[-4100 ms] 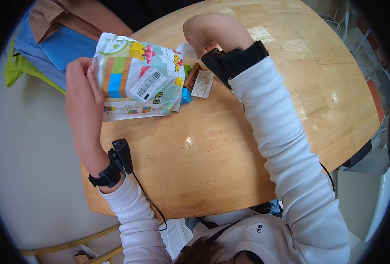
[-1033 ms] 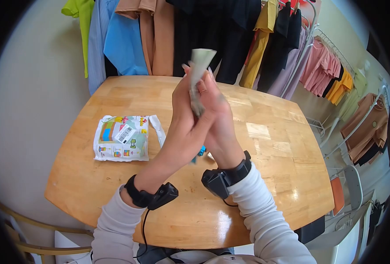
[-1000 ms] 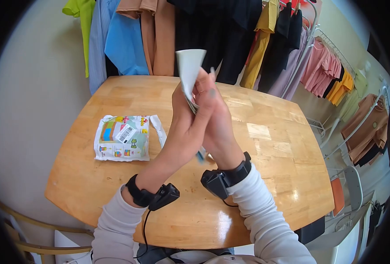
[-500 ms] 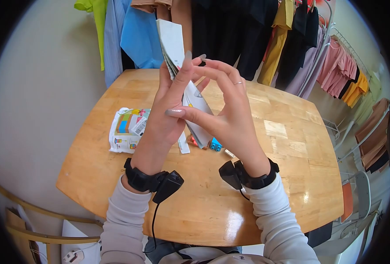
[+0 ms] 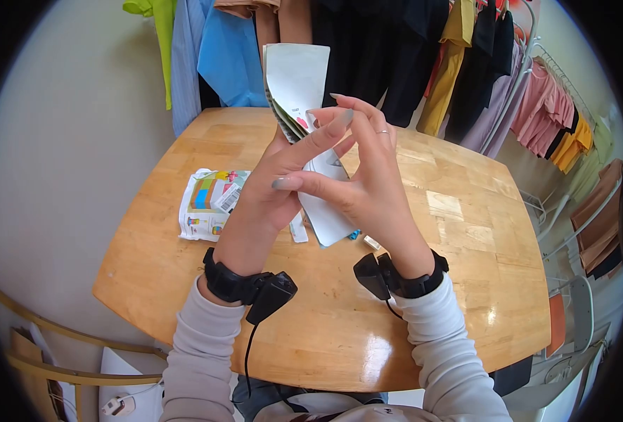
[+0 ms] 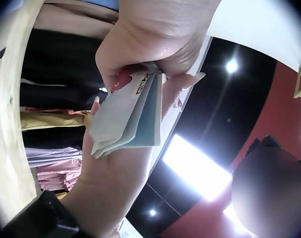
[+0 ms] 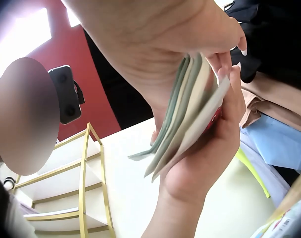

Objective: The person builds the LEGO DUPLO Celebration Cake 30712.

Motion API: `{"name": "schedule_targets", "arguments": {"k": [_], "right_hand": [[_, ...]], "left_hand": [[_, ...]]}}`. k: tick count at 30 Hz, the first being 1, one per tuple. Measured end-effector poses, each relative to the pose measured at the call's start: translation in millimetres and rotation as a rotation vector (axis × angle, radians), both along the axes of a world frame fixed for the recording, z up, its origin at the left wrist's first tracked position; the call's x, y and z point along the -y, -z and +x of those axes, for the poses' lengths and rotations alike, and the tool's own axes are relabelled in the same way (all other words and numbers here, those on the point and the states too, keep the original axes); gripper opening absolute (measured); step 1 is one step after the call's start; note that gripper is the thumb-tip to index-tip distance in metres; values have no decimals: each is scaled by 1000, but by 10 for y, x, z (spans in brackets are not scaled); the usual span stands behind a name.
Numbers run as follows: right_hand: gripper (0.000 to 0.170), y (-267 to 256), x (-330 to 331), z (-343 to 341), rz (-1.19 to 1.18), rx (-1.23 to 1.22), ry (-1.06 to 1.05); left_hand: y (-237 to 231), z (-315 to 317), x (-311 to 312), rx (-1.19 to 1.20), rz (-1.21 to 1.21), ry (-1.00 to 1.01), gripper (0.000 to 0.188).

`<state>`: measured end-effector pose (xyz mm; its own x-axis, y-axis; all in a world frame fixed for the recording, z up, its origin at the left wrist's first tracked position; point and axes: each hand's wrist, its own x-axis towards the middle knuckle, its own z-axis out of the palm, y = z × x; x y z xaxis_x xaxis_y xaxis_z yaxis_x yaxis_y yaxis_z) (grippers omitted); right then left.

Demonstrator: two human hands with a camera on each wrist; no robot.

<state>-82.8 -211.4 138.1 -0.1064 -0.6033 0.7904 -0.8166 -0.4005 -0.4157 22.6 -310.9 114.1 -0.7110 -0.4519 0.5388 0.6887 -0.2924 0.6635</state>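
A folded paper leaflet, mostly white with a small red print, is held up over the table between both hands. My left hand grips it from the left, thumb across the front. My right hand pinches it from the right, its thumb overlapping the left hand in the head view. Several stacked layers of the leaflet fan apart at one end in the right wrist view. In the left wrist view the leaflet shows dark lettering by the left palm, which hides part of it.
A printed toy-brick bag lies on the wooden table at the left. Behind the leaflet are a torn white strip, a partly hidden blue brick and a small white brick. Clothes hang beyond the far edge.
The left hand held up the bag at first; now it lies on the table and both hands hold the leaflet. Lately the leaflet has turned, showing more of its white face.
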Motion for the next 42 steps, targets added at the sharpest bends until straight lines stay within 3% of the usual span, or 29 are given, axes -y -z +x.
{"name": "schedule_targets", "arguments": {"k": [9,14,16,19,21,25,27,31,35,37,40,42], "right_hand": [[66,36,10,-26,76,131,-105],[61,80,15,-25,83,106,-143],[59,52,0,-44,182,277,-279],[58,30,-18,-86,241,336,-350],[59,45,-31,-89,237,318,-352],[55,26,-87,-4,248,353,-424],[50,87,-22,52,202,382,-382],[38,124,30,34,130,383,-356],[36,126,72,13,104,411,-450],[36,88,50,39,128,567,-484],[38,43,-2,37,191,599,-422],[36,89,26,9,158,487,-392]], "left_hand": [[-189,28,-293,206,-34,-252,86],[-169,16,-254,223,-59,-236,80],[-167,42,-229,222,-65,-219,81],[-160,55,-205,253,-49,-185,81],[-186,40,-271,276,-37,-274,98],[-228,92,-340,365,90,-270,103],[-173,112,-279,335,58,-163,109],[-183,80,-266,261,75,-97,111],[-200,53,-287,242,40,-168,109],[-175,33,-271,245,-5,-185,106],[-142,-17,-264,229,-38,-280,101],[-126,-21,-277,229,-65,-318,98]]}}
